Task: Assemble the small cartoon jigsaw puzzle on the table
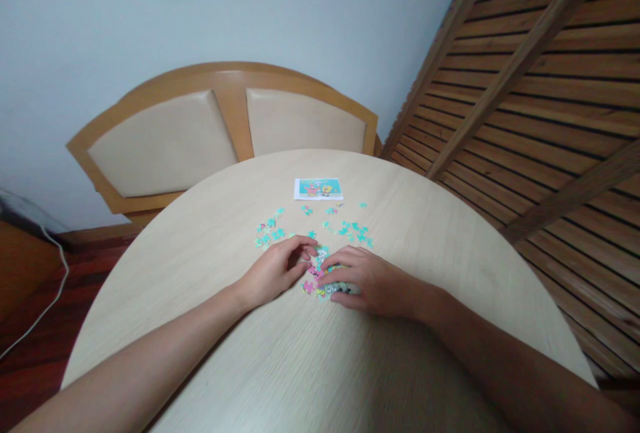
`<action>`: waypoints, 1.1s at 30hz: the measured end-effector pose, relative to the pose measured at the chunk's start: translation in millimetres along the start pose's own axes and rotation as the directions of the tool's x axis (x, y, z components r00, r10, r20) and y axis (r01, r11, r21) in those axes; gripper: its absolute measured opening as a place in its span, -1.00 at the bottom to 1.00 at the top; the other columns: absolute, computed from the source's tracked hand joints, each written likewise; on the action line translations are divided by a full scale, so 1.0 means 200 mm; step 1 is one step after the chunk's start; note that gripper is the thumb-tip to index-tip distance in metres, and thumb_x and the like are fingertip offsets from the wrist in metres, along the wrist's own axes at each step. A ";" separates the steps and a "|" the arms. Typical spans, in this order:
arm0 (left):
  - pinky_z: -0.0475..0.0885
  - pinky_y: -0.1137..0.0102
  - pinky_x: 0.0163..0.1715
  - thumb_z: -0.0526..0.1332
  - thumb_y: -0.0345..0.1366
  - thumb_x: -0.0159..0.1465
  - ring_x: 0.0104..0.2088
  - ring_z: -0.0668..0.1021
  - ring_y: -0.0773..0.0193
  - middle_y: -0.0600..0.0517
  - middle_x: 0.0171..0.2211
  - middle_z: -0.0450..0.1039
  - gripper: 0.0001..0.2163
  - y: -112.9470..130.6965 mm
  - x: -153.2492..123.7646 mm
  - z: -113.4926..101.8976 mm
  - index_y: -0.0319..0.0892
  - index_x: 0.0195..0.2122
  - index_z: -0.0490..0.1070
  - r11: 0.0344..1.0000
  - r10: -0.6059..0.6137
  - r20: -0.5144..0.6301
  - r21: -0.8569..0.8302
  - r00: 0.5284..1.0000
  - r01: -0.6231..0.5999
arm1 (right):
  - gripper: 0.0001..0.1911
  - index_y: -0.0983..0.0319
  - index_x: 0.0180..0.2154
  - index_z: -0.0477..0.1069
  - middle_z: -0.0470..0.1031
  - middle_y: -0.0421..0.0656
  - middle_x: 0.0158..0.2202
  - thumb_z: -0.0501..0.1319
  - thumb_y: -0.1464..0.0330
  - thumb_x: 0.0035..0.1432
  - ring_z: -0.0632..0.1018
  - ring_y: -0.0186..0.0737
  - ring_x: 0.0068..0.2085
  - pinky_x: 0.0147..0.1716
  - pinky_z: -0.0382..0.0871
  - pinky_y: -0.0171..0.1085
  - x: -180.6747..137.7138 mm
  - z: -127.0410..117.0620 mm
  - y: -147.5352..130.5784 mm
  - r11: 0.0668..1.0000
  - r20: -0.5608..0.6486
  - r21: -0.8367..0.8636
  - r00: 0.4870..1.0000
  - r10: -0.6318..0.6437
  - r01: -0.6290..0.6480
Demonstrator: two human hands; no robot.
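A partly joined jigsaw puzzle [316, 271], with pink, yellow and teal parts, lies flat on the table in front of me. At its left edge is my left hand [280, 263], its fingers curled and its thumb close to the fingertips on what looks like a puzzle piece, mostly hidden. My right hand [363, 278] rests over the right part of the puzzle, fingers spread and touching it, hiding much of that side. A pink puzzle piece [309, 287] shows at the lower left of the joined part.
Loose teal puzzle pieces [353, 229] lie beyond my right hand, with more teal pieces [271, 229] beyond my left. Farther back is a small picture card [319, 189]. The round wooden table [200, 239] meets a padded chair back [230, 113]; slatted wood [540, 86] stands at right.
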State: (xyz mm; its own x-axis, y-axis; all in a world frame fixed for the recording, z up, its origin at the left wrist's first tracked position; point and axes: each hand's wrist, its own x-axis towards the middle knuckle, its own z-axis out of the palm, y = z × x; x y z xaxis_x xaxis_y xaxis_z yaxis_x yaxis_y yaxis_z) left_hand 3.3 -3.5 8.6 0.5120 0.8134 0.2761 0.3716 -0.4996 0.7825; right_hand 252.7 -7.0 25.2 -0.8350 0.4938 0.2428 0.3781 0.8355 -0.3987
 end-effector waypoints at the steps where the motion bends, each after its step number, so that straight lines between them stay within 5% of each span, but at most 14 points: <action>1: 0.48 0.25 -0.04 0.22 -0.35 0.33 -0.11 0.58 0.18 -0.05 -0.09 0.54 -0.69 0.00 0.00 0.00 -0.14 0.10 0.37 0.998 0.004 -0.004 0.057 1.000 -0.004 | -0.72 0.11 0.03 0.56 0.55 -0.09 0.05 0.29 0.30 0.29 0.51 -0.09 0.06 0.13 0.32 -0.05 0.00 0.00 0.00 1.000 0.001 0.000 1.000 0.004 -0.004; 7: 0.45 0.17 -0.06 0.30 -0.22 0.32 -0.13 0.56 0.07 -0.06 -0.16 0.56 -0.75 0.03 -0.02 -0.02 -0.13 0.01 0.45 0.940 -0.005 -0.002 0.342 1.000 0.006 | -0.72 0.09 0.04 0.56 0.54 -0.09 0.05 0.28 0.29 0.30 0.50 -0.08 0.06 0.14 0.32 -0.05 0.00 -0.01 0.00 1.000 0.001 -0.005 1.000 0.012 -0.012; 18: 0.42 0.21 0.07 0.34 -0.28 0.30 -0.04 0.60 0.15 -0.02 -0.10 0.61 -0.66 0.00 -0.04 -0.03 -0.11 0.08 0.41 0.996 -0.056 0.037 0.071 0.998 0.053 | -0.73 0.11 0.03 0.55 0.54 -0.09 0.05 0.26 0.30 0.31 0.51 -0.08 0.05 0.09 0.34 -0.05 0.00 -0.01 0.01 1.000 -0.013 -0.022 1.000 0.017 -0.017; 33: 0.49 0.22 0.00 0.28 -0.40 0.28 -0.11 0.64 0.15 -0.01 -0.17 0.64 -0.75 0.01 -0.03 -0.01 -0.13 -0.01 0.46 0.994 -0.097 -0.020 0.057 0.995 0.098 | -0.75 0.12 0.01 0.55 0.55 -0.07 0.05 0.27 0.31 0.30 0.51 -0.09 0.05 0.10 0.35 -0.05 -0.01 -0.01 0.00 1.000 -0.024 -0.019 1.000 0.015 -0.015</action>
State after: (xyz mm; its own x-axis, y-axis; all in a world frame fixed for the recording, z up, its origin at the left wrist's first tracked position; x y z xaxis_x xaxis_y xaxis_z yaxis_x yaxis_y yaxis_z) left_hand 0.0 -8.5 10.3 0.4581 0.8638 0.2098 0.4634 -0.4334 0.7729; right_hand 254.8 -6.5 25.9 -0.8196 0.5117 0.2579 0.3984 0.8323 -0.3854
